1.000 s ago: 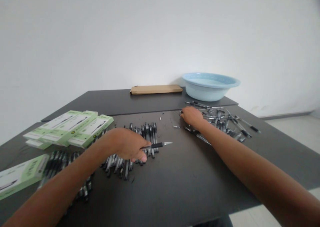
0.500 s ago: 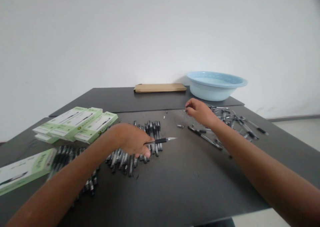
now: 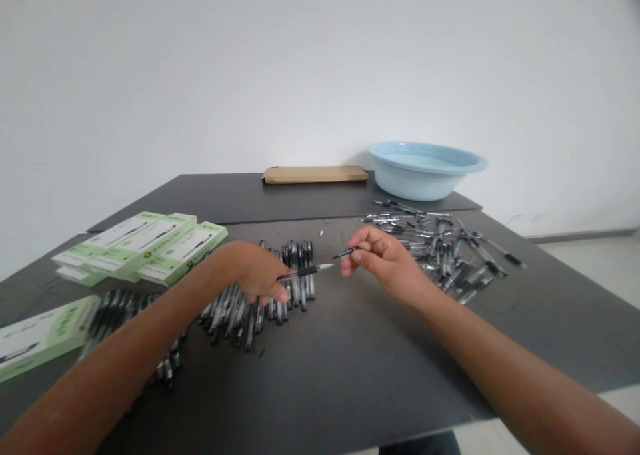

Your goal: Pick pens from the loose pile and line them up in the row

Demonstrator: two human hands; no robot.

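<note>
My left hand [image 3: 264, 275] is closed around a gel pen [image 3: 310, 270] with a black grip, its pale tip pointing right. Between the thumb and fingers of my right hand [image 3: 379, 258] is a small dark pen cap [image 3: 345, 251], just right of the pen's tip and apart from it. Under and beside my left hand lies a row of capped pens [image 3: 250, 321]. Behind my right hand spreads a loose heap of pens and pen parts [image 3: 450, 248].
Green and white pen boxes [image 3: 145, 245] are stacked at the left, with another box [image 3: 45, 335] nearer me beside more pens [image 3: 120, 311]. A blue basin [image 3: 425, 171] and a flat brown cardboard piece [image 3: 315, 174] stand at the back of the dark table [image 3: 320, 375].
My right hand has come from the heap toward me and left, bringing the pen cap close to the pen's tip. My left hand still holds the pen, barely moved.
</note>
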